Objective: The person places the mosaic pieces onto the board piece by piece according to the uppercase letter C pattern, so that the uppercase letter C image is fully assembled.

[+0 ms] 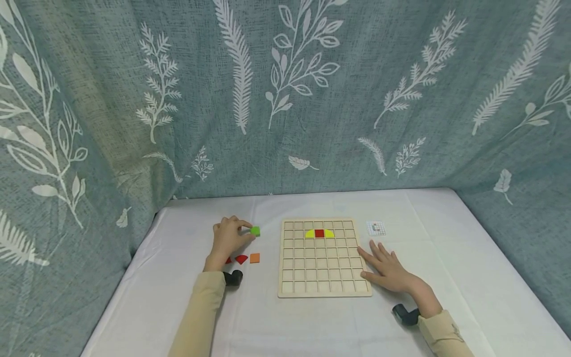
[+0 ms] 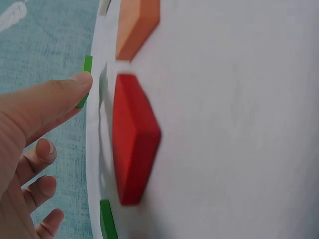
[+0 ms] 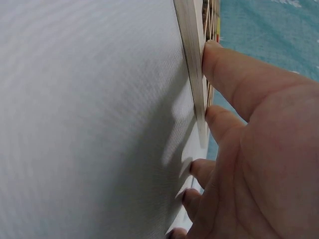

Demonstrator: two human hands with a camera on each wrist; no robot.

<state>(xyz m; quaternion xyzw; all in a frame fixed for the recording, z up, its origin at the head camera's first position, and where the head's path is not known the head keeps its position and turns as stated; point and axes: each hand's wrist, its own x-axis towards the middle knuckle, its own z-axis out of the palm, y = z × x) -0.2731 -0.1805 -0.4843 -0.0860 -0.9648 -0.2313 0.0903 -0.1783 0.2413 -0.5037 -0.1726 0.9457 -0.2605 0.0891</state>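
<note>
Between thumb and index finger, the left hand [image 1: 229, 239] pinches a green square block [image 1: 255, 231], left of the wooden grid board [image 1: 324, 296]. In the left wrist view the same green block [image 2: 87, 64] shows at the thumb tip of the left hand [image 2: 30, 114]. The right hand [image 1: 387, 270] rests with spread fingers at the board's right edge; in the right wrist view its thumb and index finger touch the board's edge [image 3: 192, 50]. A red square [image 1: 319, 233] lies in the board's upper part between two yellow pieces [image 1: 310, 234], [image 1: 329, 234].
Near the left wrist lie an orange square [image 1: 255, 258] and a red piece [image 1: 241, 259], with another red piece partly hidden. Another green piece [image 2: 107, 220] shows low in the left wrist view. A small patterned card [image 1: 376, 228] lies right of the board.
</note>
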